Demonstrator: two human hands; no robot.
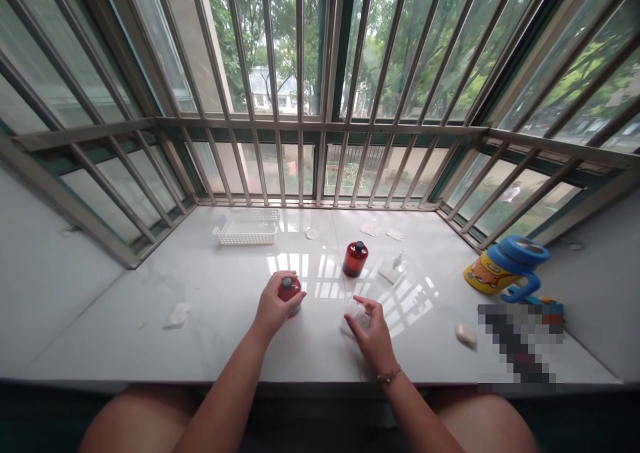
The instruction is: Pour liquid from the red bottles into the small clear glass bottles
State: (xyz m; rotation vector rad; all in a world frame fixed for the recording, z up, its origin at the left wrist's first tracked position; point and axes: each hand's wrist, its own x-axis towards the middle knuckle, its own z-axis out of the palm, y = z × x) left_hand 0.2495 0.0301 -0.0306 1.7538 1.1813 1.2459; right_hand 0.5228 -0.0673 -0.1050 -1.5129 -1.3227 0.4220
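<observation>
My left hand is closed around a small red bottle with a dark cap, which stands on the white counter. The fingers and thumb hide part of its sides. To the right, my right hand grips a clear, squarish container between thumb and fingers, low over or on the counter; I cannot tell which. Beyond the hands stands a second red bottle, upright with a black cap. Beside it is another clear container, seemingly of glass or plastic.
On the white counter are a white perforated basket, crumpled tissue and several white scraps at the back. A yellow and blue cup lies at the right, near a pale rounded object. Metal bars line the window.
</observation>
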